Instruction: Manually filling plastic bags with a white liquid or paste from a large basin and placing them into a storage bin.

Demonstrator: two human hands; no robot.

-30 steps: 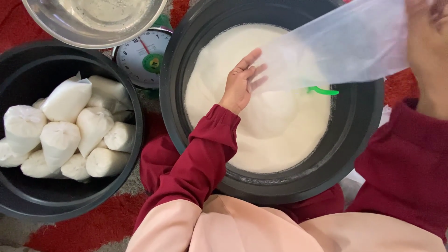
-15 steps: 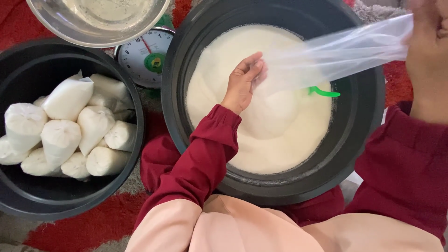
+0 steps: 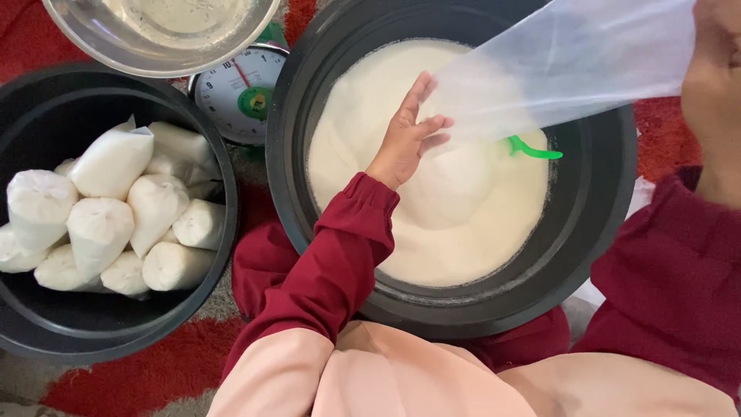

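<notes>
A red and grey patterned rug is seen spread over the floor, left of and below the grip. Even, soft light is cast, and few shadows are thrown.

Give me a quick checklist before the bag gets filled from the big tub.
1. Bag held: ok, right hand grips its upper end.
2. Bag mouth opened: cannot tell; left hand rests flat at its lower end.
3. Bag over the tub: ok.
4. Powder supply: ok, plenty in the tub.
5. Scoop reachable: not ok, only its green handle shows, neither hand on it.
6. Room in the side tub: ok, filled bags leave space.
</notes>
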